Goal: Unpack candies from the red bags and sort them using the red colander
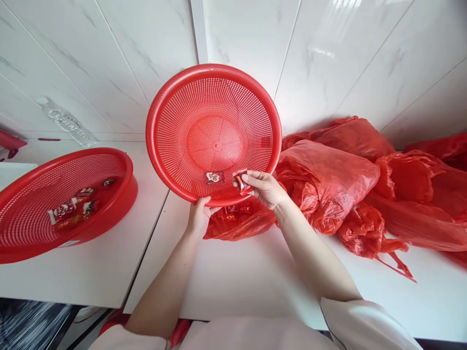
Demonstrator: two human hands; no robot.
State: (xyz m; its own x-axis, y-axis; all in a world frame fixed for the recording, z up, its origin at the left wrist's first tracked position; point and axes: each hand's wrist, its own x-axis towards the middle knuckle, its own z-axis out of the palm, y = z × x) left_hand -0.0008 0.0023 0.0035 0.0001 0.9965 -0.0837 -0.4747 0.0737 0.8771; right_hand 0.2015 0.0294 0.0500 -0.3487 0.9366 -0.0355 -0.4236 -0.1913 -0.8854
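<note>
My left hand point(200, 214) grips the near rim of a round red plastic colander point(215, 102), which is tilted so its inside faces me. Between the thumb and fingers of my right hand point(268, 188) is a small red wrapped packet point(242, 182), held just inside the colander's lower right edge. Another dark red packet point(213, 177) with a pale printed label lies on the colander's lower inner wall. Under the colander, an open red plastic bag point(241, 226) with more small packets in it rests on the white table point(233, 277).
A second red colander point(124, 194) holding several packets stands at the left. Behind it a clear plastic bottle point(69, 124) is near the tiled wall point(248, 34). Several filled red plastic bags point(328, 175) crowd the right side. A dark seam point(146, 250) runs between the tables.
</note>
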